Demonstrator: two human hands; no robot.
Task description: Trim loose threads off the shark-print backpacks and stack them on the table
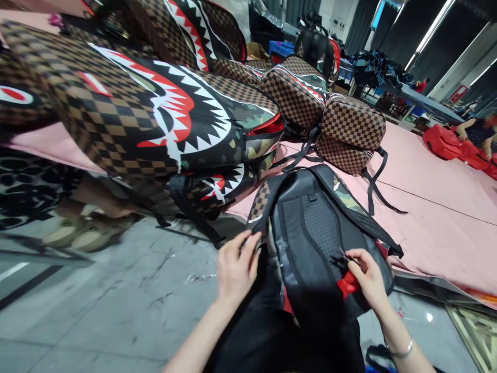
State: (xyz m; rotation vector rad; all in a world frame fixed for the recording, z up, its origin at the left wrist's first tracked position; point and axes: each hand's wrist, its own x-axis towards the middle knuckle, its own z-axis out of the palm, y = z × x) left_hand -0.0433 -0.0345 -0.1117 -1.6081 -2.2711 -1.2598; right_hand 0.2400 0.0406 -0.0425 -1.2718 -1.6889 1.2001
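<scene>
A backpack [310, 233] lies with its black padded back panel and straps facing up, partly over my lap and against the pink table edge. At its left side, my left hand [236, 267] is closed, thumb and fingers pinching the bag's edge. Over the lower right of the back panel, my right hand [367, 277] is closed on a small, dark, pointed tool that looks like thread snips [342, 260]. A bright red piece [348, 284] hangs just under those fingers; whether it is fixed to the tool I cannot tell.
Checkered shark-mouth backpacks [155, 114] are piled at the left on the pink table [435, 207]. More checkered bags [353, 127] stand behind, straps trailing. Red bags [442, 141] lie at far right beside another person. A person's shoes [85, 233] show under the table.
</scene>
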